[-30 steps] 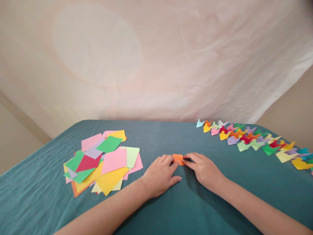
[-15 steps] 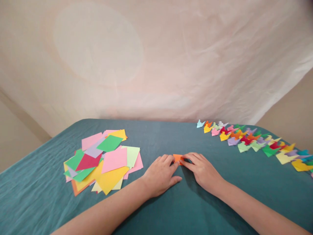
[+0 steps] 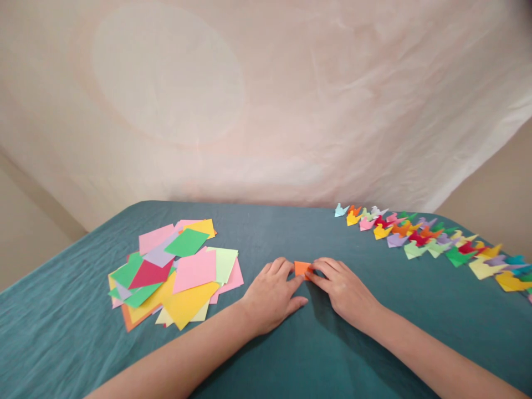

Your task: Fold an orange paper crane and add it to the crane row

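Note:
A small folded piece of orange origami paper [image 3: 301, 269] lies on the cloth between my two hands. My left hand [image 3: 272, 293] has its fingers bent down at the paper's left edge, holding it against the table, while the thumb sticks out toward me, apart from the paper. From the other side, my right hand [image 3: 343, 288] pinches the right edge between thumb and fingertips. Part of the paper's right side and lower edge is hidden by the fingers.
Left of my hands is a loose, overlapping pile of coloured paper sheets [image 3: 193, 271]. Rows of small folded paper birds, among them a green bird [image 3: 459, 255], run along the right side. A teal cloth [image 3: 266, 366] covers the table; a pale sheet [image 3: 270, 111] hangs behind.
My left hand's fingers have shifted slightly left and up, showing a little more of the orange paper. My right hand stays nearly in place, still pinching.

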`<state>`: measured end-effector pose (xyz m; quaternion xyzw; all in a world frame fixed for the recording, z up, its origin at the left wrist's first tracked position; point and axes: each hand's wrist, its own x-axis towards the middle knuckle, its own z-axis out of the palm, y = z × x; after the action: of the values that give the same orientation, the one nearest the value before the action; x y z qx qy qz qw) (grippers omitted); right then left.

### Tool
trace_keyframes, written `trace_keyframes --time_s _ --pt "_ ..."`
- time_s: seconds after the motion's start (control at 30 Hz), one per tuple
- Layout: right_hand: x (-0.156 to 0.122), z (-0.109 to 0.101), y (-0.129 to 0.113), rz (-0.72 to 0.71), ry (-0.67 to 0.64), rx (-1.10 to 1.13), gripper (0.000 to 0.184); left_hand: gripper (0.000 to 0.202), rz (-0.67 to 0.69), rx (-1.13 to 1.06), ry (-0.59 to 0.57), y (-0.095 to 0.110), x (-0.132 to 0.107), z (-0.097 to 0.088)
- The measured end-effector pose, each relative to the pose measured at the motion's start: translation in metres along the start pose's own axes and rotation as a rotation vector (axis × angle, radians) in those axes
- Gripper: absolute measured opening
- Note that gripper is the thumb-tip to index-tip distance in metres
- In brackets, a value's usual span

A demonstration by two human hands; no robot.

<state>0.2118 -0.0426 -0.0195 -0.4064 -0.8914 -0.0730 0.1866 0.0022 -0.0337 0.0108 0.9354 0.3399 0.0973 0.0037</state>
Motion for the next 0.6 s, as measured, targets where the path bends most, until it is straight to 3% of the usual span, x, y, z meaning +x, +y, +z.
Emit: trace_keyframes --time_s 0.6 --pt "-0.0001 0.0004 0.0018 0.012 -0.022 -0.001 0.029 0.026 0.061 -0.021 -0.007 -0.0044 -0.0031 -0.0069"
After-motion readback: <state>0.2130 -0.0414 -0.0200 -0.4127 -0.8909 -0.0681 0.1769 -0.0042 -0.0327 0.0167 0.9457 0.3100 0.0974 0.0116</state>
